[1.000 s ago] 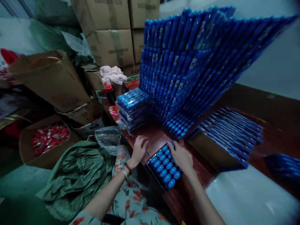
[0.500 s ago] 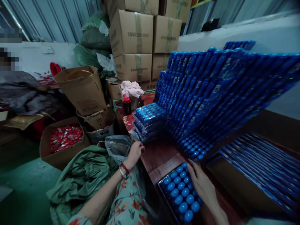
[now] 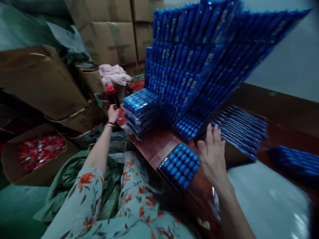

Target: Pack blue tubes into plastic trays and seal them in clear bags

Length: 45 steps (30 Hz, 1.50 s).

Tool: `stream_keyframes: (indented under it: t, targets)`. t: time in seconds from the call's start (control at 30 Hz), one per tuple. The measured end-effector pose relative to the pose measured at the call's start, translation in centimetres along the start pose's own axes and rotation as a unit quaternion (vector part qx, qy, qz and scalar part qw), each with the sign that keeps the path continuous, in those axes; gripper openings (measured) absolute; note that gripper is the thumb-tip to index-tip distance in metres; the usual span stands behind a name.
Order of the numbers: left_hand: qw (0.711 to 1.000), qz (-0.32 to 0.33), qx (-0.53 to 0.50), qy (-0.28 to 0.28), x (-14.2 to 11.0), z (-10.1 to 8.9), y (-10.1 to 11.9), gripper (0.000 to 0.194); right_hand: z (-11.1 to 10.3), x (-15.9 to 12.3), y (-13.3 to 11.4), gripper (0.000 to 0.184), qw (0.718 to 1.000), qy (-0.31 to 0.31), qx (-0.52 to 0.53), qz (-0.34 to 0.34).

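My left hand [image 3: 113, 114] reaches out at the table's left edge, just below a dark bottle [image 3: 113, 97] with a red cap. Its fingers are curled together, and what they hold, if anything, is hidden. My right hand [image 3: 214, 154] is open, palm down with fingers stretched out, to the right of a tray of blue rounded pieces [image 3: 180, 166]. No object shows in that hand. A short pile of plastic-wrapped blue packs [image 3: 141, 108] lies between the bottle and a tall stack of blue packs [image 3: 184, 63].
Flat blue-edged sheets [image 3: 240, 129] lie in a pile beyond my right hand. A white sheet [image 3: 269, 196] is at right, near another blue pack [image 3: 296, 162]. Left of the table stand a box of red wrapped pieces [image 3: 41, 151], a green sack [image 3: 67, 186] and cartons [image 3: 112, 41].
My left hand has moved forward to beside the bottle. My right hand has left the tray's edge and moved right, fingers spread. The view has tilted down and turned right.
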State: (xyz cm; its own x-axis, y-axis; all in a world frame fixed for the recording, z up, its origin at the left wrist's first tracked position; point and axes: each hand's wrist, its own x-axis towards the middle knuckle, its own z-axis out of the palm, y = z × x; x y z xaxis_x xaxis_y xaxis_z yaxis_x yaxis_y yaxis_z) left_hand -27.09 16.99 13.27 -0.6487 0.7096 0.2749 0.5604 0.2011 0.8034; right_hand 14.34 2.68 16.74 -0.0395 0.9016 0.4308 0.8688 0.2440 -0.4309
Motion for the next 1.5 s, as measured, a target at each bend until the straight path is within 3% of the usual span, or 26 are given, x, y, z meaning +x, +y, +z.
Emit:
stream_keyframes:
  t: [0.07,0.1,0.2,0.27,0.33,0.4,0.5,0.57,0.67,0.77,0.83,0.97,1.13,1.23,1.33,1.4,1.43,1.5]
  targets:
    - [1.0,-0.008,-0.013,0.024,-1.2,0.3,-0.2,0.018,0.4,-0.2,-0.5,0.062,0.999,0.032,-0.01,0.016]
    - [0.999,-0.013,-0.019,0.041,-2.1,0.3,-0.4,0.015,1.3,-0.7,-0.6,0.064,0.999,0.019,-0.018,0.02]
    - [0.993,-0.044,-0.035,0.108,-5.7,-0.2,-1.5,0.007,5.0,-2.7,-0.2,0.064,0.991,-0.133,-0.028,0.021]
    - [0.987,-0.065,-0.051,0.138,-8.8,-0.3,-2.7,0.011,6.7,-3.7,0.4,0.063,0.982,-0.183,-0.03,0.024]
    - [0.985,-0.071,-0.064,0.146,-12.4,-0.3,-4.1,0.013,6.8,-4.0,1.0,0.058,0.984,-0.179,-0.001,0.02]
    - [0.986,-0.05,-0.081,0.135,-16.7,-0.4,-5.1,0.015,5.3,-4.3,1.9,0.05,0.99,-0.128,0.049,0.017]
    - [0.991,-0.02,-0.123,0.055,-23.3,-0.9,-4.8,0.022,1.5,-5.8,4.9,0.037,0.996,-0.033,0.08,0.034]
    - [0.985,-0.007,-0.153,-0.076,-27.1,-1.3,-3.2,0.028,-1.2,-7.8,8.3,0.033,0.997,-0.015,0.048,0.062]
    - [0.948,0.088,-0.15,-0.266,-30.7,-0.9,0.1,0.04,-4.7,-12.0,14.2,0.037,0.99,-0.076,-0.021,0.114]
    - [0.897,0.186,-0.122,-0.381,-32.5,0.7,2.6,0.056,-6.3,-15.8,18.4,0.052,0.974,-0.16,-0.024,0.156]
    - [0.889,0.206,-0.106,-0.394,-33.6,1.8,3.4,0.063,-6.1,-17.5,19.5,0.046,0.97,-0.158,-0.012,0.183]
    - [0.915,0.195,-0.075,-0.345,-36.5,2.3,3.9,0.058,-4.2,-18.5,19.2,0.033,0.968,-0.054,0.041,0.24]
    - [0.92,0.198,-0.027,-0.336,-38.6,0.4,3.3,0.046,-4.7,-16.8,18.4,0.032,0.911,0.036,0.177,0.37]
    - [0.924,0.213,-0.019,-0.316,-38.0,-0.8,3.6,0.046,-6.8,-14.7,16.5,0.032,0.924,0.0,0.21,0.318]
    - [0.917,0.29,-0.067,-0.267,-36.5,-1.2,6.8,0.066,-8.7,-11.6,13.3,0.036,0.949,-0.158,0.204,0.178]
    - [0.866,0.392,-0.092,-0.297,-35.6,-0.8,10.4,0.085,-9.7,-9.2,11.2,0.038,0.942,-0.274,0.183,0.066]
    - [0.822,0.442,-0.092,-0.346,-35.3,-0.3,12.4,0.087,-10.1,-8.1,10.3,0.039,0.932,-0.321,0.169,0.014]
    - [0.731,0.503,-0.059,-0.458,-35.0,0.9,15.9,0.07,-11.0,-5.9,9.1,0.04,0.907,-0.393,0.135,-0.065]
